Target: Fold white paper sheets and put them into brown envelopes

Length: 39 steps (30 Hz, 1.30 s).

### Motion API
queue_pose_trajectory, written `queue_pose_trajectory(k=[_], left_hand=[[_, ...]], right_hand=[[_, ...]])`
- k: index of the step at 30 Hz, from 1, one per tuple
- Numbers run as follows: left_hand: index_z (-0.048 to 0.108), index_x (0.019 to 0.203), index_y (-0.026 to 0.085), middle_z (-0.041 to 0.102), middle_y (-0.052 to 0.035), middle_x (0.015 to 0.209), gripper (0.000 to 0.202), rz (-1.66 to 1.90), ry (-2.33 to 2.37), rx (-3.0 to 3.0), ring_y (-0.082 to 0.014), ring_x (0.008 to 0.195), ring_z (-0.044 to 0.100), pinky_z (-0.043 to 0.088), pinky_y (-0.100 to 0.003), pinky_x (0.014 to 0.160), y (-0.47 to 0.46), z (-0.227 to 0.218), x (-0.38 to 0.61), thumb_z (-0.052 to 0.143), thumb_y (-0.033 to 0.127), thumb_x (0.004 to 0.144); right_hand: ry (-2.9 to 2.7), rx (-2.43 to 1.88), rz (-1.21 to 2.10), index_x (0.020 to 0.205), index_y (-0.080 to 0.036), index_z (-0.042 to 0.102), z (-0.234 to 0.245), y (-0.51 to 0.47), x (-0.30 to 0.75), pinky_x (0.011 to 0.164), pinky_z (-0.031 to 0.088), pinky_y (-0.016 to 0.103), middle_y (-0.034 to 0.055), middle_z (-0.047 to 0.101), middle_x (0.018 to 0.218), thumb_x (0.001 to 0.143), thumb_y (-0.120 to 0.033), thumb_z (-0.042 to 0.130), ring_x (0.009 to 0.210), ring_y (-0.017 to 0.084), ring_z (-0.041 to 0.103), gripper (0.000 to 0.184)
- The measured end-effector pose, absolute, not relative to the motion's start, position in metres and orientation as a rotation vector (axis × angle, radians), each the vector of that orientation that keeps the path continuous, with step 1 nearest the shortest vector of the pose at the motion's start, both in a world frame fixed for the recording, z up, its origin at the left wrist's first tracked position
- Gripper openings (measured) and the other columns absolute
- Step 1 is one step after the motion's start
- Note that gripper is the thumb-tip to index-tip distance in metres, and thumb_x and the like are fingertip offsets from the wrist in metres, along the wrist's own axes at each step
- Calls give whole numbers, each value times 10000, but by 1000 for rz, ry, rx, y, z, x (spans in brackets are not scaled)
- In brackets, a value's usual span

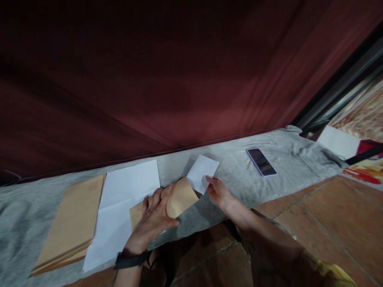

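Note:
My left hand (154, 216) is closed on a small brown paper envelope (181, 198), thumb along its near edge and fingers over the far side. The envelope's right end bulges up. My right hand (220, 192) pinches a folded white sheet of paper (202, 171) between thumb and fingers. That sheet's lower left edge meets the envelope's right end; whether part of it sits inside is hidden. Under and beside my left hand lies a larger white sheet (131, 181) with a crease across its middle.
A stack of brown envelopes (72, 217) lies at the left. A phone (261, 162) in a purple case rests to the right on the grey cloth (236, 187). Dark red fabric (191, 79) hangs behind. Tiled floor (326, 215) shows in front; printed material (366, 169) lies far right.

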<state>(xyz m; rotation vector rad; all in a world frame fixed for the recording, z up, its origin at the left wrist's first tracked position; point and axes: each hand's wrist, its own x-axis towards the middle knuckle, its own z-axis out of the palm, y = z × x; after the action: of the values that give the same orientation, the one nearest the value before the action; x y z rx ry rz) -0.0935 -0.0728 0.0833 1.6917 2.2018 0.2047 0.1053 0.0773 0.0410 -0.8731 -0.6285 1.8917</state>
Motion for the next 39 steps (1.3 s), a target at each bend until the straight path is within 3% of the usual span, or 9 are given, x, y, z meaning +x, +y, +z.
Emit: queue_pose_trajectory(k=[17, 24, 28, 31, 35, 39], left_hand=[[94, 1586, 324, 338, -93, 1544, 1174, 224, 2141, 1623, -324, 1470, 277, 65, -533, 1215, -69, 78, -97, 740, 416, 610], [120, 1586, 307, 362, -95, 1535, 1176, 213, 2140, 1601, -332, 1480, 263, 66, -531, 1217, -65, 85, -93, 747, 424, 598], [120, 1587, 307, 354, -100, 1543, 1187, 214, 2131, 1599, -337, 1482, 260, 61, -538, 1217, -66, 86, -93, 757, 421, 591], [120, 1586, 315, 360, -100, 1538, 1188, 233, 2119, 1610, -337, 1475, 271, 55, -543, 1216, -67, 84, -95, 760, 419, 590], [131, 1584, 328, 368, -97, 1532, 1178, 266, 2108, 1619, -336, 1460, 298, 40, -549, 1216, -68, 83, -96, 757, 396, 588], [137, 1581, 324, 361, -100, 1537, 1178, 251, 2115, 1628, -336, 1467, 289, 43, -546, 1217, -68, 82, -96, 759, 418, 585]], right_hand=[[-422, -849, 1820, 842, -245, 596, 36, 62, 87, 850, 590, 314, -4, 737, 886, 716, -246, 764, 851, 185, 701, 209], [-498, -922, 1771, 830, -246, 574, 35, 58, 80, 764, 572, 311, -3, 717, 843, 699, -325, 756, 836, 200, 691, 238], [-645, -994, 1865, 839, -232, 617, 39, 63, 94, 713, 551, 288, 8, 724, 841, 639, -271, 764, 818, 200, 689, 251], [-832, -1065, 2011, 804, -198, 662, 46, 74, 114, 609, 524, 264, 20, 718, 774, 591, -226, 777, 696, 182, 666, 243], [-1191, -1157, 1986, 676, -180, 653, 56, 85, 134, 418, 405, 193, -28, 615, 552, 606, -201, 810, 471, 102, 528, 173], [-1143, -1134, 1992, 747, -181, 678, 60, 84, 134, 508, 539, 239, -12, 665, 633, 641, -207, 826, 532, 129, 602, 183]])
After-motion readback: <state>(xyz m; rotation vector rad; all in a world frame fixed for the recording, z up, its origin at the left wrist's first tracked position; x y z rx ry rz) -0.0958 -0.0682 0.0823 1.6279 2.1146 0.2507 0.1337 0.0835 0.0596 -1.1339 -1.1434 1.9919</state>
